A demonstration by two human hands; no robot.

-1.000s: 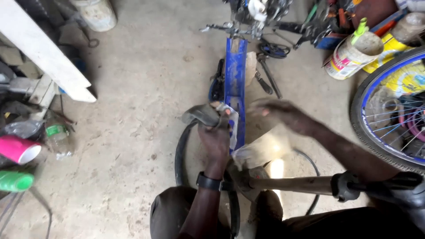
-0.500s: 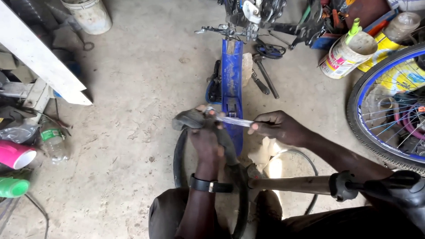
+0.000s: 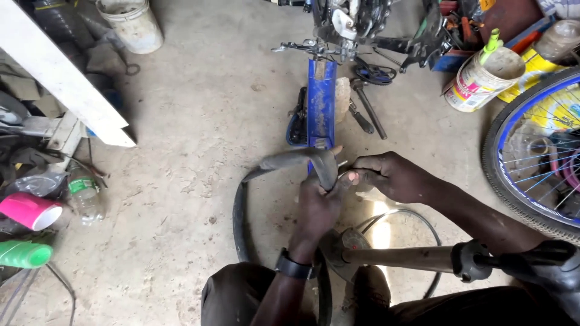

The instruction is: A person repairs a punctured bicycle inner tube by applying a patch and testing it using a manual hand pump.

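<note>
You fold the black inner tube (image 3: 302, 162) over your left hand (image 3: 317, 205), fist clamped to keep the valve up; your right hand (image 3: 393, 178), just beside, pinches that valve. The floor pump (image 3: 423, 258) lies below both wrists, within reach

We see bare forearms with no sleeves, a black band-style watch (image 3: 294, 266) strapped around the wrist of our left hand (image 3: 319, 206), nothing worn on our right hand (image 3: 396, 177), and dark brown trousers (image 3: 238, 296) covering both knees at the frame's bottom.
</note>
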